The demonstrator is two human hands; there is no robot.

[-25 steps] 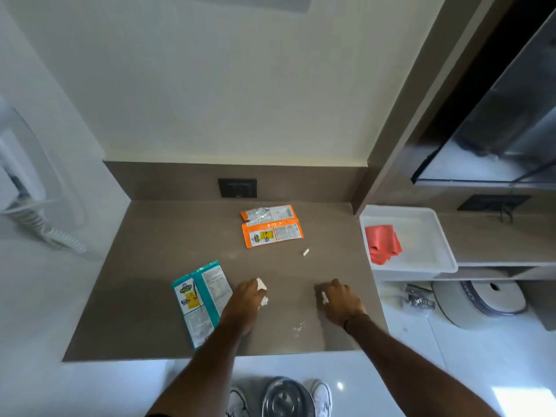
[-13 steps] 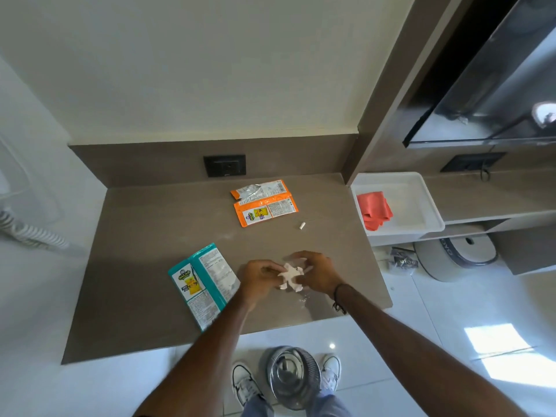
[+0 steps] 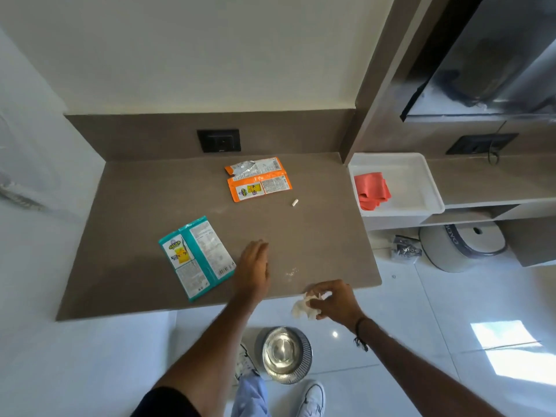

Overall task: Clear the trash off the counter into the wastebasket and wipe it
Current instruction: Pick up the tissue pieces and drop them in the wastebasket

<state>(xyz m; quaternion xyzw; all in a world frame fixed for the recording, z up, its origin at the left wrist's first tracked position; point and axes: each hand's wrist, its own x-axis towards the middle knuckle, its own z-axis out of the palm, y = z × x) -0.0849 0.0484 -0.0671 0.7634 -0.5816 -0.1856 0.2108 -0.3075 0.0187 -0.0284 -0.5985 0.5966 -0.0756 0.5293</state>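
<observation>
My right hand [image 3: 334, 300] grips crumpled white paper scraps [image 3: 304, 307] just past the front edge of the brown counter [image 3: 144, 224], above the floor. A metal wastebasket [image 3: 285, 355] stands on the floor below, between my shoes. My left hand [image 3: 254, 267] hovers flat and open over the counter beside a teal wrapper [image 3: 197, 255]. Two orange wrappers [image 3: 258, 183] lie near the back, a small white scrap [image 3: 295, 202] to their right. White crumbs [image 3: 291, 271] dot the counter's front.
A white tray [image 3: 415, 179] with a folded red cloth [image 3: 371, 191] sits to the right of the counter. A black socket [image 3: 218, 140] is on the backsplash. A round white appliance [image 3: 469, 245] and a dark bag [image 3: 404, 251] rest on the floor at right.
Both hands gathered white scraps at the counter's front, then my right hand carried them off the front edge toward the wastebasket. My left hand let go and stayed over the counter.
</observation>
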